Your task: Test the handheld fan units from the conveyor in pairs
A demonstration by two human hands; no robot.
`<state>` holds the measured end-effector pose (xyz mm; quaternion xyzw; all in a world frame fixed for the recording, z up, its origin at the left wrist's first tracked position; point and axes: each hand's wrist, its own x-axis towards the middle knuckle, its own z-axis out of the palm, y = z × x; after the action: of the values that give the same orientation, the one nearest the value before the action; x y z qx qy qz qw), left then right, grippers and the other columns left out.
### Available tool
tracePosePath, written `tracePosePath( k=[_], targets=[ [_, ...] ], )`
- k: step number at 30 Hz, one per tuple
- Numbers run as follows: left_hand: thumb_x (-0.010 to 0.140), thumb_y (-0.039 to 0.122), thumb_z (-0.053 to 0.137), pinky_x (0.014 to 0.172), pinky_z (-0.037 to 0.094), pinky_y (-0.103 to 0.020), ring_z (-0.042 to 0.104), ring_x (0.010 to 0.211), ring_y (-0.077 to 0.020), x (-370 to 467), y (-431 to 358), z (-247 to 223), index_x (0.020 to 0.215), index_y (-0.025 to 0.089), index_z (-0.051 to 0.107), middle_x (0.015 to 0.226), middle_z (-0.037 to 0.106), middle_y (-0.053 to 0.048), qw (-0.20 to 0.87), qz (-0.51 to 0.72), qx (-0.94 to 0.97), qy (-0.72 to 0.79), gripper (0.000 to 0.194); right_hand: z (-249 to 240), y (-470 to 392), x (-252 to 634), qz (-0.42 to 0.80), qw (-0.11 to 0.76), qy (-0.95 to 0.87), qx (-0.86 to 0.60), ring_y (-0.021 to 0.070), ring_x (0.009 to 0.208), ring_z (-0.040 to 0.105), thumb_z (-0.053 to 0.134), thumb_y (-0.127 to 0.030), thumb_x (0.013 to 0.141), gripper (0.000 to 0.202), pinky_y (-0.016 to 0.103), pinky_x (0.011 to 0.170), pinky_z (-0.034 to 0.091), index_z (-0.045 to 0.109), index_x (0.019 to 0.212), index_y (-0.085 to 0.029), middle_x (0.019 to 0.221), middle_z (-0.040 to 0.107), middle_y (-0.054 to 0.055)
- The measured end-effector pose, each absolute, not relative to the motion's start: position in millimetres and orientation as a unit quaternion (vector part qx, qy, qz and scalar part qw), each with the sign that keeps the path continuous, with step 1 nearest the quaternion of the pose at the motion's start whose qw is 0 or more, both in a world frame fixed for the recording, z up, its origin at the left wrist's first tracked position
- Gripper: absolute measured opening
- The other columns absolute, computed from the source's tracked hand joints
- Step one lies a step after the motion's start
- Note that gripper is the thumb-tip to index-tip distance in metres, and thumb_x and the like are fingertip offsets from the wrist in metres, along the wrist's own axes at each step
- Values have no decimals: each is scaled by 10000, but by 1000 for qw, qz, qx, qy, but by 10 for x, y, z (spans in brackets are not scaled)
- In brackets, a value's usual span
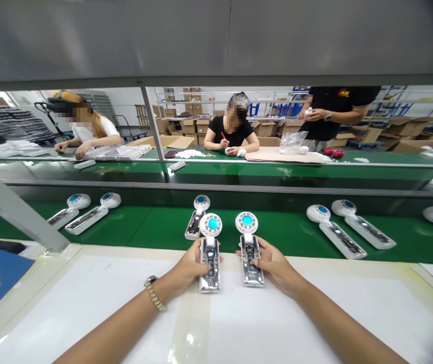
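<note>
My left hand [190, 269] is closed around a handheld device with a round white head [211, 280], its thumb on the front. The device has a blue centre in its head and a clear-fronted handle showing a dark circuit board. A matching round-headed device [253, 277] is gripped in my right hand [279, 270], thumb pressed on the handle. Both are held side by side, heads pointing away, over the near edge of the green belt [155, 222]. Just behind the left one, another such device [194, 227] lies on the belt, partly covered.
More devices lie on the belt at left [91, 217] and right [341, 240]. A white-topped table [239, 328] is in front of me; a blue folder [0, 278] lies left. A metal post [15, 207] slants at left. Co-workers sit and stand beyond the belt.
</note>
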<state>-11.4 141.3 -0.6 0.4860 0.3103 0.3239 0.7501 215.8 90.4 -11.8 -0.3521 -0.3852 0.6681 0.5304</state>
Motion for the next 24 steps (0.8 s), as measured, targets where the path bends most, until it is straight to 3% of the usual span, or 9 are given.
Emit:
tracePosePath(
  k=[7,12,15,16,18,20,24],
  targets=[
    [525,151,761,685,456,-289,566,916,-229,-110,1414,-28,1051,185,450,906,574,-56,756,330,472,310,613,-77,889,2146,667,528,-378,-365,288,1081,548,737,-217,614,654,441,900,416,420,1186,-216,1067,630,119],
    [518,133,770,691,469,-289,577,908,-229,-96,1413,23,1032,194,495,941,579,-53,766,340,454,302,586,-56,887,2136,671,528,-375,-362,243,998,595,732,-215,619,597,351,823,456,459,1150,-221,1048,645,91],
    [638,279,711,765,476,-344,598,829,-199,-91,1392,91,985,167,553,961,604,-69,789,342,418,292,397,-33,881,2143,690,532,-341,-352,197,763,654,608,-432,721,371,305,704,484,557,999,-192,910,687,75],
    [693,364,653,781,477,-376,603,785,-194,-92,1382,108,942,154,574,920,619,-72,800,339,401,291,336,-27,875,2147,699,529,-332,-347,183,661,650,503,-536,756,408,298,658,487,585,919,-171,803,698,77],
    [756,538,494,766,485,-425,600,671,-190,-99,1363,124,812,124,603,750,635,-77,821,312,379,292,432,-27,859,2153,710,523,-325,-341,158,474,598,295,-664,772,607,291,590,482,604,740,-144,561,659,66],
    [753,650,366,723,496,-422,577,565,-179,-94,1358,112,685,112,598,580,605,-73,830,277,378,303,590,-44,856,2147,705,522,-324,-355,139,368,539,235,-696,759,668,277,532,468,575,598,-144,416,590,47],
    [709,710,347,639,503,-351,559,508,-162,37,1475,67,616,124,569,519,580,-58,800,260,396,369,634,-58,1015,2085,649,503,-336,-461,150,368,537,256,-695,748,635,250,414,414,554,590,-158,407,589,49]
  ],
)
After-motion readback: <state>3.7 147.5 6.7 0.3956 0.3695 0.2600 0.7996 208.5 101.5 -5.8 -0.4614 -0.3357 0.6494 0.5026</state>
